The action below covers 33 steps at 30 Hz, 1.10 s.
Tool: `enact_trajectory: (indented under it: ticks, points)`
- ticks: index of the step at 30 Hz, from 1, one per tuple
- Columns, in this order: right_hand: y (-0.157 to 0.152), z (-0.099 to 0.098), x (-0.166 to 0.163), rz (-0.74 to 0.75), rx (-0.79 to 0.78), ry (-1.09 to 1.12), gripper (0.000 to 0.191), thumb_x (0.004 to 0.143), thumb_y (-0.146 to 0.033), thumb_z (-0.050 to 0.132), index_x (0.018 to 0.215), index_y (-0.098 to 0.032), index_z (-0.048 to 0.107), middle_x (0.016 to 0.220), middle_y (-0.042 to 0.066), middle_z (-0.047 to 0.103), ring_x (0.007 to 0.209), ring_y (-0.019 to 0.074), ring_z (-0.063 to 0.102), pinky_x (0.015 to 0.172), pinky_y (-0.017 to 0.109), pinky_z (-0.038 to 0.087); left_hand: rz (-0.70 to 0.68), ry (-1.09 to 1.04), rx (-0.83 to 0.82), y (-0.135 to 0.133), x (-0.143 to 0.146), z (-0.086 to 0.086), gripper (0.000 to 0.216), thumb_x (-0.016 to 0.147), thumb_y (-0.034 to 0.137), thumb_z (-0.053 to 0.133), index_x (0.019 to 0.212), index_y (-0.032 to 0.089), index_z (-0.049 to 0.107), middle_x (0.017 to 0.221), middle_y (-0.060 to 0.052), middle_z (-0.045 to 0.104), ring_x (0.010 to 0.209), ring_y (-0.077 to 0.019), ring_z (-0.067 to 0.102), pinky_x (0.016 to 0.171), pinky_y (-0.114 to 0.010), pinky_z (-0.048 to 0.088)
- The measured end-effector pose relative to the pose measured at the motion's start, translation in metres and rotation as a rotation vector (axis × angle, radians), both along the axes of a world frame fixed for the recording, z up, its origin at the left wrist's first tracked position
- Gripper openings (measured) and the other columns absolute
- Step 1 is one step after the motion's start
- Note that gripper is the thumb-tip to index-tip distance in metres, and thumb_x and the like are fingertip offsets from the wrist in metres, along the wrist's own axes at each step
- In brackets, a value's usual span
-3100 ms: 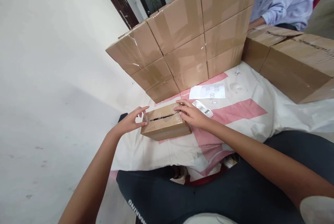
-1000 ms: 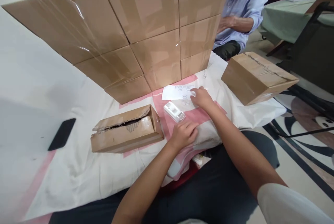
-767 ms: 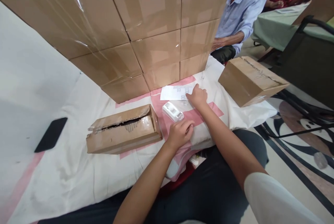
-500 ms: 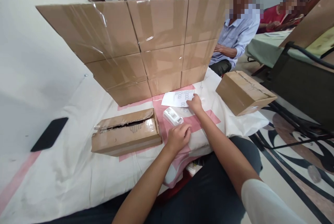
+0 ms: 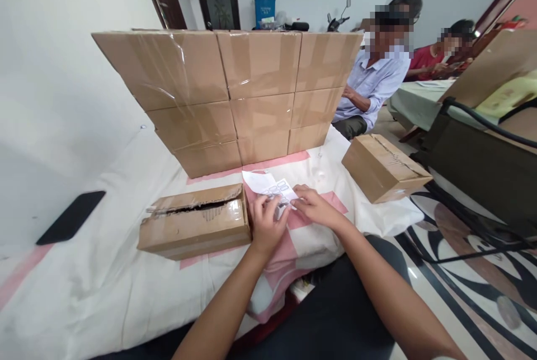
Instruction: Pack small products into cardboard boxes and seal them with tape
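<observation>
A white sheet of labels point(image 5: 286, 188) printed with small boxes lies bent over the cloth in front of me. My right hand point(image 5: 312, 205) pinches its right edge between thumb and fingers. From the left, my left hand point(image 5: 268, 223) curls its fingers over the near part of the sheet, with the thumb close to the right fingertips. A small white device, seen earlier at this spot, is hidden or cannot be told apart under the hands and paper. Just left of my left hand sits a cardboard box point(image 5: 195, 231) with a torn, partly open top seam.
A wall of stacked, taped cartons point(image 5: 260, 114) stands behind the sheet. Another carton point(image 5: 381, 167) rests at the right edge of the cloth point(image 5: 109, 282). A black flat object point(image 5: 72, 217) lies far left. Two people sit beyond, near a folding chair point(image 5: 474, 164).
My left hand has moved forward and left onto the sheet. The right hand has drawn the sheet nearer and bent it. The white device has gone out of sight. The view has tilted up.
</observation>
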State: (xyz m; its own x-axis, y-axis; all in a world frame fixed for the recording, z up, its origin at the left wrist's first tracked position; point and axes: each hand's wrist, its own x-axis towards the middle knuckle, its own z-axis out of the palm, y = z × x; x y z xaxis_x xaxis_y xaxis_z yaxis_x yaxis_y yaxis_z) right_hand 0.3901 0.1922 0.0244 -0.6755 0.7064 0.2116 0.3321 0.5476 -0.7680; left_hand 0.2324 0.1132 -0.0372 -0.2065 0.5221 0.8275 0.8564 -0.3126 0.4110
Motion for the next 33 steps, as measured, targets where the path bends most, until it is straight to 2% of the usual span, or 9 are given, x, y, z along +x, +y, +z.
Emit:
enact_trajectory:
  ticks: [3,8,14,18,21,25,29,33]
  points:
    - [-0.004,-0.002,-0.001,0.092,-0.002,-0.010,0.021,0.097,-0.021,0.049,0.088,-0.021,0.067,0.098,0.005,0.064,0.099,0.0221,0.058,0.095,0.040,0.047,0.023,0.026,-0.007,0.001,-0.002,0.002,0.029,0.086,0.036,0.073,0.111,0.021,0.070,0.105,-0.012,0.060,0.095,-0.0241,0.059,0.084,-0.038,0.048]
    - [-0.007,0.007,-0.002,0.156,-0.036,0.040,0.022,0.098,-0.018,0.050,0.089,-0.022,0.069,0.103,0.004,0.064,0.107,0.0220,0.058,0.100,0.040,0.046,0.015,0.055,-0.050,0.000,-0.002,0.002,0.025,0.089,0.033,0.068,0.111,0.022,0.072,0.103,-0.010,0.066,0.095,-0.0243,0.061,0.087,-0.039,0.045]
    - [-0.012,0.006,-0.003,0.079,0.123,-0.112,0.020,0.097,-0.016,0.053,0.088,-0.019,0.069,0.098,0.007,0.062,0.104,0.0242,0.055,0.097,0.045,0.041,-0.018,0.081,-0.116,-0.003,-0.002,0.002,0.025,0.096,0.028,0.058,0.114,0.024,0.074,0.101,-0.008,0.069,0.090,-0.0227,0.060,0.083,-0.038,0.042]
    - [-0.013,0.008,-0.003,0.063,0.188,-0.135,0.018,0.098,-0.016,0.052,0.091,-0.019,0.069,0.102,0.007,0.061,0.105,0.0240,0.054,0.097,0.045,0.038,-0.063,0.001,-0.152,-0.004,-0.005,0.002,0.027,0.100,0.026,0.049,0.112,0.021,0.073,0.099,-0.009,0.069,0.094,-0.0228,0.061,0.087,-0.038,0.044]
    - [-0.012,0.009,-0.001,0.047,0.217,-0.130,0.017,0.097,-0.016,0.053,0.088,-0.019,0.067,0.100,0.006,0.059,0.100,0.0224,0.054,0.094,0.043,0.039,-0.128,-0.075,-0.148,-0.003,-0.006,0.002,0.024,0.100,0.024,0.048,0.102,0.020,0.071,0.094,-0.007,0.068,0.093,-0.0218,0.062,0.087,-0.036,0.045]
    - [-0.010,0.010,0.002,0.081,0.233,-0.106,0.017,0.098,-0.016,0.053,0.086,-0.018,0.066,0.100,0.005,0.058,0.098,0.0211,0.052,0.091,0.039,0.039,-0.185,-0.084,-0.089,-0.002,-0.004,0.003,0.009,0.094,0.026,0.062,0.096,0.019,0.066,0.092,-0.006,0.069,0.089,-0.0216,0.062,0.084,-0.035,0.045]
    - [-0.012,0.011,0.001,0.096,0.238,-0.130,0.021,0.102,-0.020,0.048,0.089,-0.018,0.064,0.099,0.006,0.058,0.097,0.0213,0.051,0.090,0.039,0.039,-0.199,-0.104,-0.088,-0.002,-0.004,0.003,0.010,0.097,0.020,0.053,0.094,0.020,0.063,0.087,-0.004,0.066,0.085,-0.0190,0.060,0.081,-0.033,0.045]
    - [-0.011,0.013,0.003,0.099,0.249,-0.100,0.022,0.103,-0.024,0.046,0.088,-0.018,0.061,0.101,0.007,0.059,0.096,0.0212,0.053,0.090,0.039,0.040,-0.184,-0.188,-0.102,-0.002,-0.007,0.001,0.013,0.099,0.021,0.048,0.093,0.020,0.059,0.087,-0.004,0.062,0.085,-0.0186,0.058,0.080,-0.032,0.046]
